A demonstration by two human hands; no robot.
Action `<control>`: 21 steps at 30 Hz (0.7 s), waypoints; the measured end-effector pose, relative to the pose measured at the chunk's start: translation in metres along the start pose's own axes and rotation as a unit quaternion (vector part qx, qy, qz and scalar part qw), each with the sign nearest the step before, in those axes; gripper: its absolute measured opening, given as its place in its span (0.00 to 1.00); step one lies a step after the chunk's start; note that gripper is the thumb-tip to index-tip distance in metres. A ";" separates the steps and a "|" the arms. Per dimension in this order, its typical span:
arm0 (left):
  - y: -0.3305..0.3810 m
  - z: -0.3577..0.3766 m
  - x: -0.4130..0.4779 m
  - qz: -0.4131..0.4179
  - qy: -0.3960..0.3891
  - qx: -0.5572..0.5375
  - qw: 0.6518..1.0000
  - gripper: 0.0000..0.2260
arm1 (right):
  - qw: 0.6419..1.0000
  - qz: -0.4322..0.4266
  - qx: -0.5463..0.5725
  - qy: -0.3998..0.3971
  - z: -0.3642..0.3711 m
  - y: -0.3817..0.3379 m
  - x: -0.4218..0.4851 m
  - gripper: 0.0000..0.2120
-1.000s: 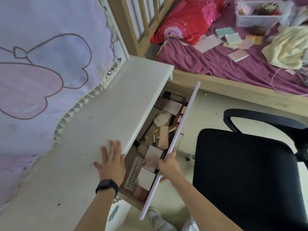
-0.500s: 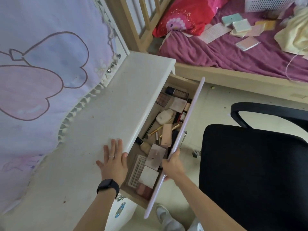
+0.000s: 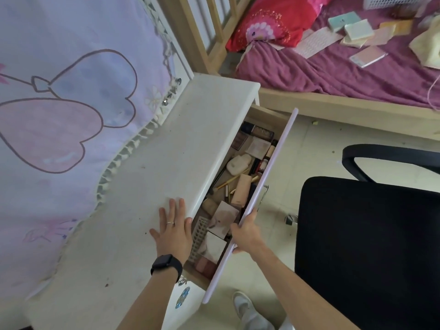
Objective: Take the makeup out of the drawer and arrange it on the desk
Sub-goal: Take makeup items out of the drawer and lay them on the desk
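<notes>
On the white desk [image 3: 147, 186] the left hand [image 3: 173, 232] lies flat, fingers straight, while the right hand [image 3: 245, 234] grips the front of the open drawer [image 3: 271, 163], whose makeup [image 3: 238, 164] all waits inside.

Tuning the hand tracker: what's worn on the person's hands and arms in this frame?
The left hand wears a thin silver ring, and a black smartwatch on a black band sits at its wrist. The right hand shows no ring, watch or glove. No sleeves are in view on either arm.
</notes>
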State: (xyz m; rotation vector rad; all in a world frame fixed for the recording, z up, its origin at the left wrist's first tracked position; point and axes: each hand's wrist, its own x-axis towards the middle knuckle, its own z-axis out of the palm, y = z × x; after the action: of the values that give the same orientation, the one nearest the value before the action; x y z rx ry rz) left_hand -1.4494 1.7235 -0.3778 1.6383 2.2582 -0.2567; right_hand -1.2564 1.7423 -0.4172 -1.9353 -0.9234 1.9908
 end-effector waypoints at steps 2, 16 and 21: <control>0.004 0.003 -0.002 -0.010 0.009 -0.008 1.000 0.26 | 1.000 -0.009 -0.003 -0.014 -0.004 0.001 0.001 0.44; 0.009 0.027 -0.032 0.012 0.053 -0.018 0.998 0.40 | 0.999 -0.024 -0.032 0.021 -0.015 0.012 0.004 0.38; 0.000 0.031 -0.025 0.030 0.062 -0.010 0.998 0.48 | 1.000 -0.007 -0.017 0.025 -0.023 0.018 0.010 0.32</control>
State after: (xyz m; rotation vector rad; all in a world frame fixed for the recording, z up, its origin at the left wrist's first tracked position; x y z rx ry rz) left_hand -1.4377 1.6913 -0.3974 1.7525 2.2891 -0.1197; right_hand -1.2311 1.7402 -0.4347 -1.9809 -0.9612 1.9213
